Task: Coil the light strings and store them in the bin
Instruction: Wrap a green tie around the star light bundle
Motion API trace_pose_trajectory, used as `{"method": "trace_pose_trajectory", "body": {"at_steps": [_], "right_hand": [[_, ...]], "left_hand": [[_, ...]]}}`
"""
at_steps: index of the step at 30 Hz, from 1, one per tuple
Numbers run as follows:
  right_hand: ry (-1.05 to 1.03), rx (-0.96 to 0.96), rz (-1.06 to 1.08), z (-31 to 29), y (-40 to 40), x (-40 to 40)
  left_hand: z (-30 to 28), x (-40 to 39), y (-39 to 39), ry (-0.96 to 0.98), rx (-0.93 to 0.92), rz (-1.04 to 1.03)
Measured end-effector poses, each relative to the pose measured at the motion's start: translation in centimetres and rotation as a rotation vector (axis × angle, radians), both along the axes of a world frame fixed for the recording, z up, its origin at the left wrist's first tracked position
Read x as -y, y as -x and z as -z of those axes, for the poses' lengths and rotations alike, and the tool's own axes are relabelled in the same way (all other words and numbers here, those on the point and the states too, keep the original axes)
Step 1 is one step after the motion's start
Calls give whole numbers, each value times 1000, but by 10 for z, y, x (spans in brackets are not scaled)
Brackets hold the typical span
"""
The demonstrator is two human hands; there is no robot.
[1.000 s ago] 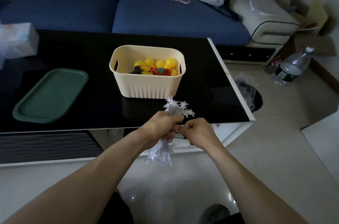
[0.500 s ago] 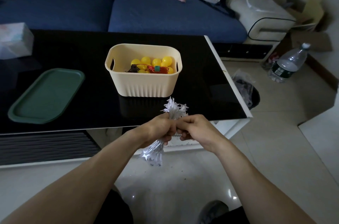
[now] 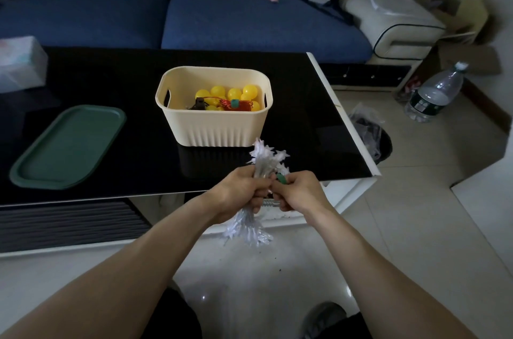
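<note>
A bundled white star light string [image 3: 266, 156] is held upright in front of the table's near edge, its lower end [image 3: 248, 230] hanging below my fists. My left hand [image 3: 241, 190] grips the bundle round its middle. Pressed against the left one, my right hand [image 3: 298, 191] pinches a small green piece [image 3: 281, 179] at the bundle. The cream bin [image 3: 216, 127] stands on the black table just beyond, holding a yellow ball light string [image 3: 231, 94] with a red wire coil and a dark battery box.
A green tray [image 3: 66, 145] lies on the black table [image 3: 111, 80] at the left, a tissue pack [image 3: 20, 63] further back. A blue sofa is behind. On the floor at the right are a bin with a plastic bag [image 3: 370, 134] and a water bottle [image 3: 434, 92].
My hands have closed together on the star bundle and its stars are gathered tighter. A green piece now shows at my right fingers. The view shifted slightly.
</note>
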State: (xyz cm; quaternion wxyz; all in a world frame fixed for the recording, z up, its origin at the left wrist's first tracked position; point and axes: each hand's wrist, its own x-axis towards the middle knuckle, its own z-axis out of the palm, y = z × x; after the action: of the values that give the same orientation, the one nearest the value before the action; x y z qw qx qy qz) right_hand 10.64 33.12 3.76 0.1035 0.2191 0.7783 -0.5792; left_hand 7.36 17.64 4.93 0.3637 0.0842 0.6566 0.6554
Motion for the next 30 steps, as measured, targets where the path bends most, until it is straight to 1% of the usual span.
{"method": "trace_pose_trajectory", "body": {"at_steps": [2, 5, 9, 13, 16, 18, 21, 23, 27, 30], "right_hand": [[37, 5, 40, 2, -1, 6], [252, 29, 113, 2, 0, 11], [399, 55, 55, -3, 0, 9], [522, 88, -59, -6, 0, 0], [493, 138, -104, -6, 0, -3], [431, 149, -55, -4, 0, -1], [305, 127, -13, 1, 0, 3], [301, 116, 0, 0, 0, 5], [561, 120, 79, -5, -1, 8], [688, 171, 112, -4, 0, 8]], "left_hand": [[0, -3, -3, 24, -23, 31], [1, -3, -3, 32, -61, 34], [1, -1, -1, 31, -108, 48], [4, -1, 3, 82, -129, -36], [10, 0, 6, 130, -148, -36], [11, -1, 5, 146, -155, 11], [11, -2, 2, 166, -218, 111], [10, -1, 2, 160, -245, 162], [13, 0, 3, 202, -244, 174], [13, -1, -1, 281, -221, 161]]}}
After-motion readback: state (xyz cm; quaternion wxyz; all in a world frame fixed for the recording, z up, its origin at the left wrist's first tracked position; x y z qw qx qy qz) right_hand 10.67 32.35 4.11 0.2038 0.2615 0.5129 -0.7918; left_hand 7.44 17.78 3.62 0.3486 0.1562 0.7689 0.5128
